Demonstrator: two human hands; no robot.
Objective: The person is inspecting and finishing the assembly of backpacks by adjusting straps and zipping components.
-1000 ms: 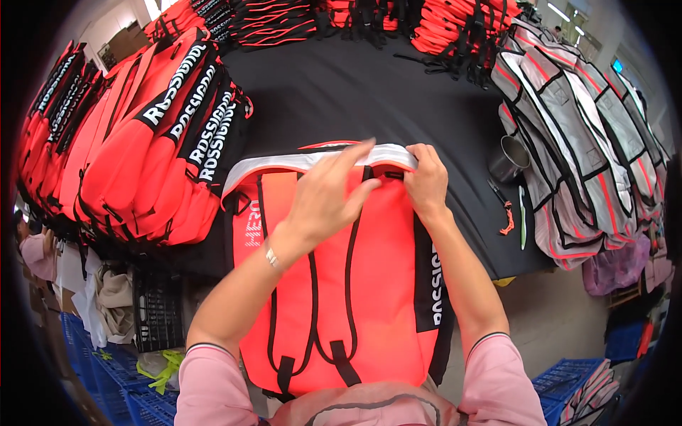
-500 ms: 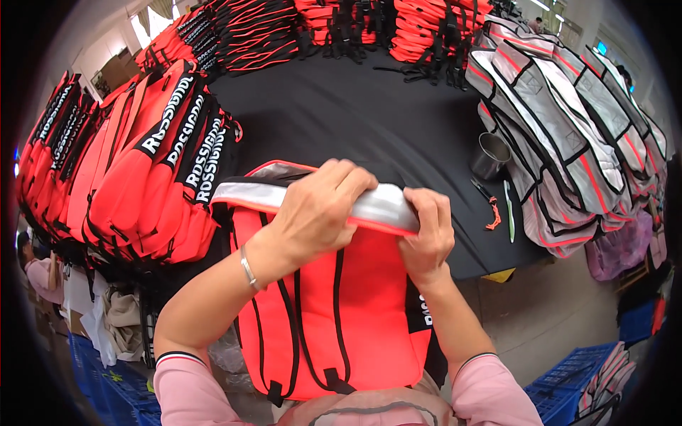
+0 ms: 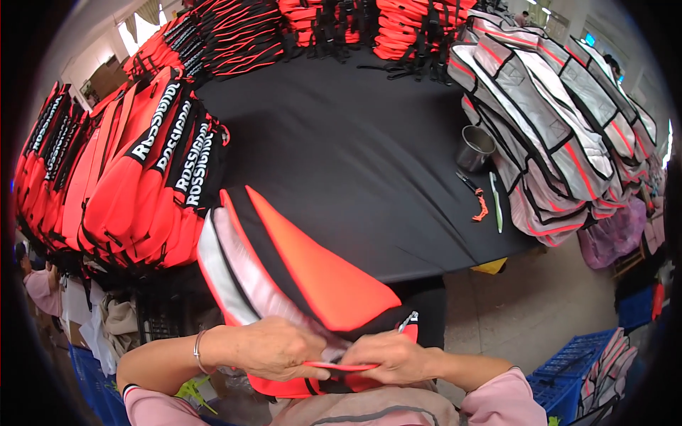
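A coral-red and black backpack (image 3: 323,273) lies against my lap and the near table edge, its mouth spread toward me. Silver-grey lining (image 3: 252,270) shows along its left side. My left hand (image 3: 280,348) is closed on the red-trimmed rim at the near end. Close beside it, my right hand (image 3: 391,358) pinches the same rim, fingers curled into the opening. The fingertips of both hands are partly hidden in the folds.
Finished-looking red backpacks (image 3: 135,184) are piled at the left, with more red stacks (image 3: 241,35) at the back. Grey-lined bags (image 3: 547,128) heap up at the right. Near them lie a metal cup (image 3: 476,148), small snips (image 3: 469,184) and a white-green stick (image 3: 496,202). Blue crate (image 3: 568,373) lower right.
The backpack has turned from upright, front panel facing up, to lying with its opening toward me. Both hands have come down and closer to my body, still gripping its rim.
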